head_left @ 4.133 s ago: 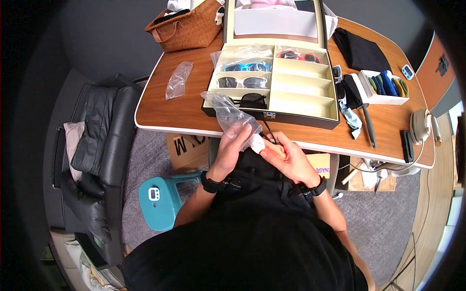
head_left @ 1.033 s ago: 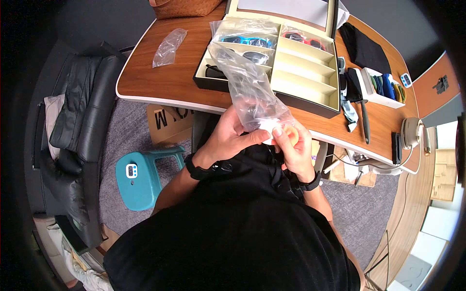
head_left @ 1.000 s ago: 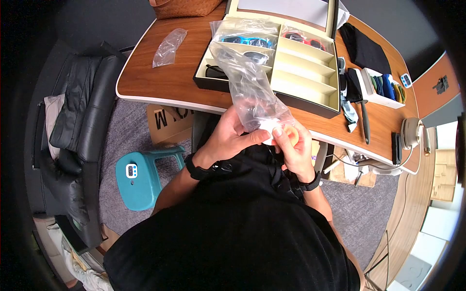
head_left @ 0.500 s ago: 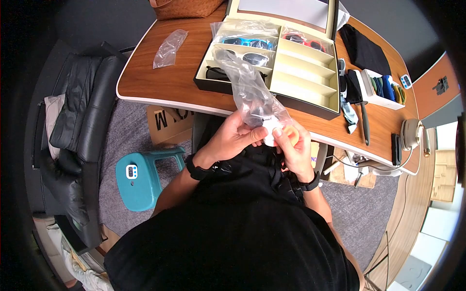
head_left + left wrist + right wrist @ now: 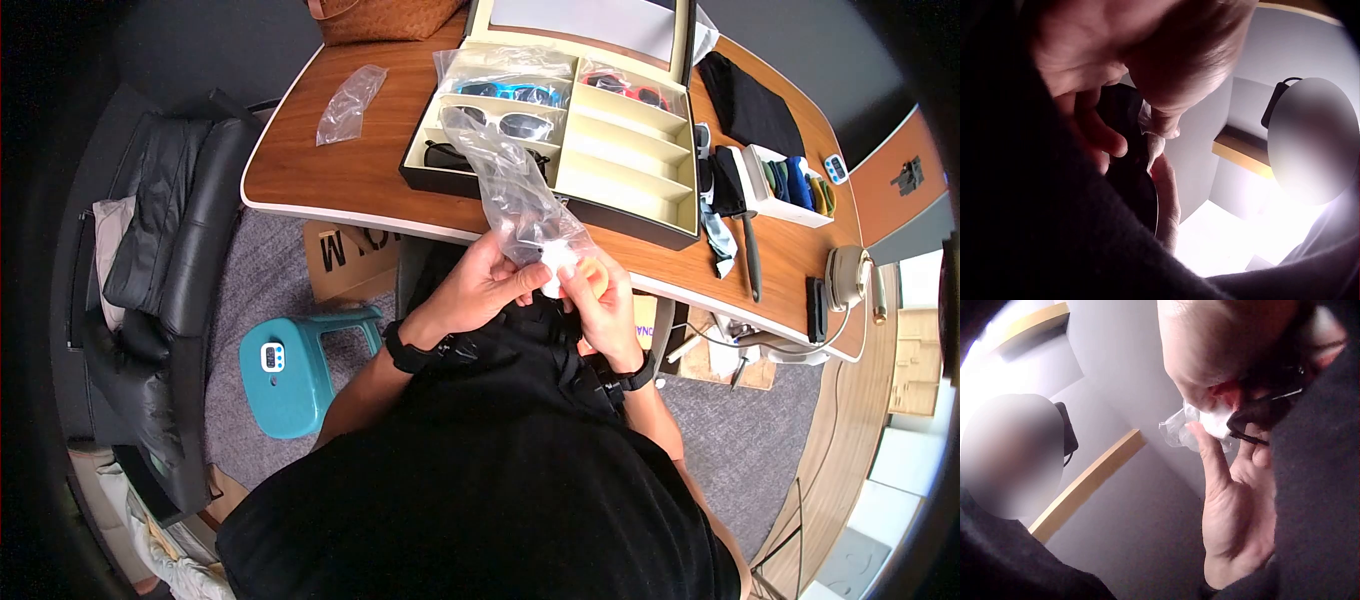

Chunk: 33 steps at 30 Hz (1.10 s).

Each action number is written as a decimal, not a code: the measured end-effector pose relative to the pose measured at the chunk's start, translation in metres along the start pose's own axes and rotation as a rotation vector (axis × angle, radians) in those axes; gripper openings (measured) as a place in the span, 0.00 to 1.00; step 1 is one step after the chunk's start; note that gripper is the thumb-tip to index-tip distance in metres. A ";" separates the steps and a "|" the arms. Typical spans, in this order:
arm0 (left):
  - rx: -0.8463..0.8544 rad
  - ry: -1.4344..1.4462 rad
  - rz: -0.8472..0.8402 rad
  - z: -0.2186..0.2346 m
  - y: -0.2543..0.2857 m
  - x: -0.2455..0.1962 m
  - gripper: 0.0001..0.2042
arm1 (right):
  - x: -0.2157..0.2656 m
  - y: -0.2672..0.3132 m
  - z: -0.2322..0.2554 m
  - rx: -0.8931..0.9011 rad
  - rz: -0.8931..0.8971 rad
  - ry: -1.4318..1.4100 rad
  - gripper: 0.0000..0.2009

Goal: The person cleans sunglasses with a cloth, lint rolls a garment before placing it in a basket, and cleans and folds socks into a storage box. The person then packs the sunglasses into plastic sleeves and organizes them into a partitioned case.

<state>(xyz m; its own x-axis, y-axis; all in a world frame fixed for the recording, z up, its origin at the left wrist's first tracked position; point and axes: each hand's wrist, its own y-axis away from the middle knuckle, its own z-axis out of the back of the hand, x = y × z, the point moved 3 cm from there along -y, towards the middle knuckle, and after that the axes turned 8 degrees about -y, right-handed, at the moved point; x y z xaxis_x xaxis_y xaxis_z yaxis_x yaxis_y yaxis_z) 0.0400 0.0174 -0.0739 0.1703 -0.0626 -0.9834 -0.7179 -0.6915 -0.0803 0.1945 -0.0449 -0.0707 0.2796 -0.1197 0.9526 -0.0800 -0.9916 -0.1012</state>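
Both hands meet in front of the waist, around sunglasses [image 5: 1129, 125] whose dark lenses show in the left wrist view. From the head, an orange-tinted lens [image 5: 597, 277] shows beside the right thumb. My left hand [image 5: 475, 288] grips the near-left side, its thumb on a white cloth [image 5: 556, 268]. My right hand [image 5: 608, 318] pinches the other side, thumb against that cloth. A clear plastic bag [image 5: 515, 195] rises from the hands toward the display case [image 5: 640, 222]. In the right wrist view a black temple arm [image 5: 1249, 430] sticks out between the hands.
The open case holds blue sunglasses [image 5: 510, 92], white sunglasses [image 5: 525, 125], black sunglasses [image 5: 445, 156] and bagged red sunglasses [image 5: 640, 93]. Another clear bag [image 5: 350, 105] lies at left on the table. A box of rolled cloths [image 5: 790, 190] and a knife-like black handle [image 5: 750, 260] are right.
Over the last second the bag's upper end has sagged, uncovering more of the white and black sunglasses. The right hand and cloth have shifted slightly. Since the oldest frame, the head view has moved.
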 end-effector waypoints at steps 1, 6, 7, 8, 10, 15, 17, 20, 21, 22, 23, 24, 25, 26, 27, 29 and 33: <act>-0.005 -0.008 -0.002 0.000 0.000 0.000 0.24 | -0.001 0.000 0.001 0.000 0.001 0.000 0.08; -0.004 -0.001 0.010 0.004 -0.001 0.007 0.23 | -0.005 -0.003 0.003 0.008 -0.021 0.027 0.09; -0.001 0.004 0.009 0.004 -0.002 0.007 0.23 | -0.006 -0.003 0.003 0.007 -0.021 0.027 0.09; -0.001 0.004 0.009 0.004 -0.002 0.007 0.23 | -0.006 -0.003 0.003 0.011 -0.024 0.020 0.09; -0.018 0.006 0.039 0.005 -0.002 0.008 0.22 | -0.007 -0.003 0.003 0.015 -0.026 0.014 0.09; -0.018 -0.008 0.034 0.007 -0.002 0.011 0.21 | -0.005 -0.004 0.002 0.016 -0.035 0.003 0.10; -0.011 -0.019 0.034 0.007 -0.002 0.011 0.21 | -0.006 -0.004 0.002 0.018 -0.034 0.002 0.10; -0.019 -0.008 0.039 0.006 -0.002 0.009 0.20 | -0.005 -0.004 0.002 0.019 -0.033 0.003 0.10; -0.017 -0.011 0.040 0.006 -0.002 0.009 0.20 | -0.005 -0.004 0.001 0.017 -0.032 0.004 0.10; -0.014 -0.015 0.041 0.006 -0.003 0.009 0.21 | -0.006 -0.004 0.002 0.017 -0.032 0.004 0.10; -0.013 -0.015 0.040 0.006 -0.003 0.009 0.21 | -0.007 -0.004 0.003 0.016 -0.035 0.012 0.10; -0.014 -0.011 0.038 0.005 -0.003 0.009 0.21 | -0.008 -0.004 0.004 0.014 -0.038 0.019 0.10; -0.016 -0.006 0.036 0.005 -0.003 0.008 0.21 | -0.008 -0.004 0.004 0.014 -0.038 0.019 0.10; -0.016 -0.006 0.035 0.005 -0.003 0.008 0.21 | -0.008 -0.004 0.004 0.010 -0.036 0.023 0.10; -0.014 -0.003 0.029 0.005 -0.003 0.008 0.21 | -0.008 -0.004 0.004 0.006 -0.034 0.027 0.10; -0.011 0.001 0.022 0.005 -0.003 0.007 0.21 | -0.008 -0.003 0.003 0.004 -0.031 0.033 0.10; -0.013 -0.002 0.029 0.004 -0.003 0.006 0.21 | -0.007 -0.004 0.003 -0.005 -0.035 0.047 0.11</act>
<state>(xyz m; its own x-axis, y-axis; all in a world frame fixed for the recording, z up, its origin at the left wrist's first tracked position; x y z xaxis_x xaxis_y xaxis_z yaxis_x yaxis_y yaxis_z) 0.0406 0.0221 -0.0799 0.1481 -0.0810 -0.9857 -0.7139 -0.6985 -0.0499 0.1961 -0.0406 -0.0782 0.2373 -0.0827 0.9679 -0.0758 -0.9949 -0.0664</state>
